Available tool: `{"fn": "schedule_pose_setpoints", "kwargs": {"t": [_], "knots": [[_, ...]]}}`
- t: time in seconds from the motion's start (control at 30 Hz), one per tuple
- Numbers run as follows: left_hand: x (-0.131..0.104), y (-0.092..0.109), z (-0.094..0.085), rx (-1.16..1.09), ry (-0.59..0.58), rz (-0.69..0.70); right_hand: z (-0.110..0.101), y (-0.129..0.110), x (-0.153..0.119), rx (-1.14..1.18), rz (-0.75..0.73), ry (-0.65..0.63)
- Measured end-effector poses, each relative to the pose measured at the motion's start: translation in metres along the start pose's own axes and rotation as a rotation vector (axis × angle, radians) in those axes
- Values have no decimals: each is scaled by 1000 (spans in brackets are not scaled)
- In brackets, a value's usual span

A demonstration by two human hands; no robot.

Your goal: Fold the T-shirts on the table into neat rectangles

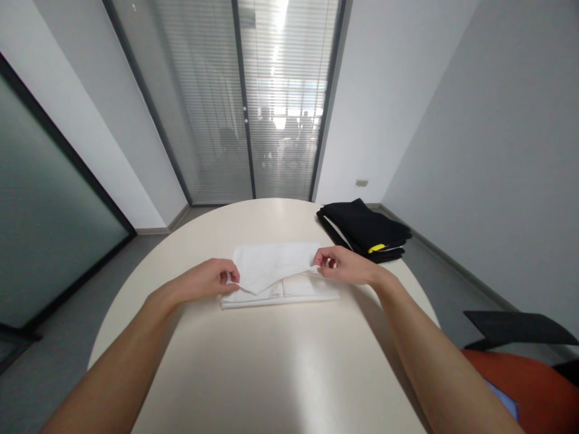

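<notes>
- Here, a white cloth (277, 260) is laid folded between the middle of the table (253, 355) and its far edge.
- Its upper layer is pinched near the left end by the left hand (221, 277), the grip narrow.
- Near the right end, that layer is pinched likewise by the right hand (344, 265).
- A black stack (368, 224) is set by the table's far right edge.

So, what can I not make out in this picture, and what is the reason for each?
All in the head view:
Cloth: inner layers, hidden by its folds.
Black pile: lower layers, mostly covered by the top.
Yellow piece: too small to identify.
Chair: cut off by the right edge.
Table: near edge, cut off by the bottom.
Beyond the blinds: shapes veiled and blurred.
</notes>
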State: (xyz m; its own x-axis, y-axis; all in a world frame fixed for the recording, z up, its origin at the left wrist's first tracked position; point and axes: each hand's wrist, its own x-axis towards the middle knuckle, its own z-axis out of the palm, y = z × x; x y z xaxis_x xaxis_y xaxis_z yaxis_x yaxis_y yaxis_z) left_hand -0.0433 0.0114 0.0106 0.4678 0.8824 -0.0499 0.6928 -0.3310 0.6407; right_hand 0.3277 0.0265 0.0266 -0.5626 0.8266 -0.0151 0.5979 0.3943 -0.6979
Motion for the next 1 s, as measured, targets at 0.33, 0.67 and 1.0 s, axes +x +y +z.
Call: {"fn": "schedule_pose_setpoints", "kwargs": {"t": [0.33,0.67,1.0], "knots": [[-3,13,-6,22,-115,-45,4,7,2,-13,46,-126],[2,5,4,179,-29,-164,15,2,8,-311,-122,-86],[22,-20,24,148,384,-316,26,-13,11,-391,-185,3]]}}
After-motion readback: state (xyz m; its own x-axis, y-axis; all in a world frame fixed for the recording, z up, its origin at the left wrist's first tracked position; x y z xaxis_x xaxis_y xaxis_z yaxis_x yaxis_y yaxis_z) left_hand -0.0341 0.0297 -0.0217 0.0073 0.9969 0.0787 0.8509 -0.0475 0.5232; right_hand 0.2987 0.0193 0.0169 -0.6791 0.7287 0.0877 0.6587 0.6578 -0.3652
